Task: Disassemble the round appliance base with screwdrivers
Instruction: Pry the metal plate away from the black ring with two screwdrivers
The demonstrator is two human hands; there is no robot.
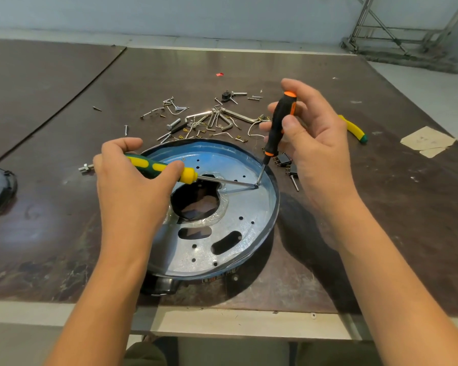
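Left hand (pixel 132 178) gripping yellow-green screwdriver (pixel 167 169); right hand (pixel 310 133) pinching black-orange screwdriver (pixel 278 125). Both tips meeting on round base (pixel 236 220), right side. Loose screws (pixel 196 120) far behind.

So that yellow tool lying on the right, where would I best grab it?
Probably round its yellow handle, from above, pinching across it: it lies flat on the table with bare surface either side. Come from the green-capped end, since the other end is hidden behind the right hand.

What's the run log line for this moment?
left hand: yellow-green screwdriver | right hand: orange-black screwdriver | tips: meeting on round base
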